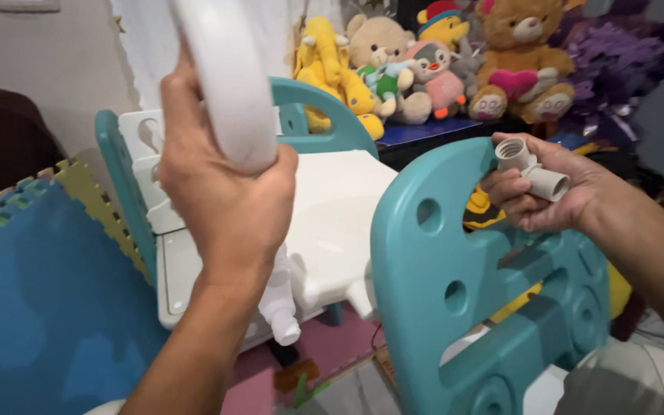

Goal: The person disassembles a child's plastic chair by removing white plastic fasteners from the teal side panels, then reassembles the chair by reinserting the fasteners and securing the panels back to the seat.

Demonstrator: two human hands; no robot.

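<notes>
At far left, a blue foam puzzle mat (32, 307) with green and yellow toothed edging, leaned up on end. Just beside it, a teal plastic side panel (121, 192) joined to a white plastic tray-like seat board (332, 223).

In front of these, the left hand (220, 200), raised and wrapped fully shut around a smooth white curved plastic bar (228, 77), thumb and fingers closed about its lower end, the upper end out of frame. Below the wrist, a white threaded plastic peg (280, 307), partly hidden.

Judged rigid, hollow and light, that bar; glossy, so likely slippery, best gripped low around its full girth, as here.

Further right, a large teal moulded plastic panel (455, 292) with round holes, upright, near the camera. Over its curved top edge, the right hand (551, 188), loosely curled, fingers half closed on a small off-white plastic connector (528, 165) with threaded sockets. Judged light, stiff and not fragile; easily held by pinching the barrels, yet small enough to slip from a loose hold.

Behind, on a dark shelf (424, 134), a row of plush toys (424, 69), and purple tinsel-like decoration (624, 69) at far right.
</notes>
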